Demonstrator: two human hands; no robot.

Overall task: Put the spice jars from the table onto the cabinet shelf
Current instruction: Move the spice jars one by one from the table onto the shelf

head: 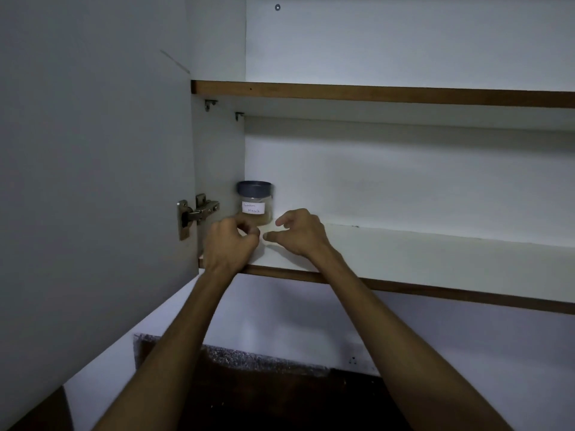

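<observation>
Neither hand gripped anything: the left hand (pixel 231 244) was curled with its fingers loosely bent inward over the front of the lower shelf (pixel 404 259), and the right hand (pixel 300 233) was spread, thumb and fingers apart, just beside it. Both hovered in front of a single spice jar (pixel 255 203), close to it but apart from it. That jar stood upright at the far left of the lower shelf, in the back corner near the cabinet's side wall (pixel 217 157). It had a dark lid, a clear body with pale brownish contents, and a white handwritten label too blurred to read. An upper shelf (pixel 373 93) with a brown wooden edge ran above. To the left, the open cabinet door (pixel 93 181) hung on a metal hinge (pixel 196 213). Below, a speckled counter edge (pixel 249 359) showed between the forearms.
</observation>
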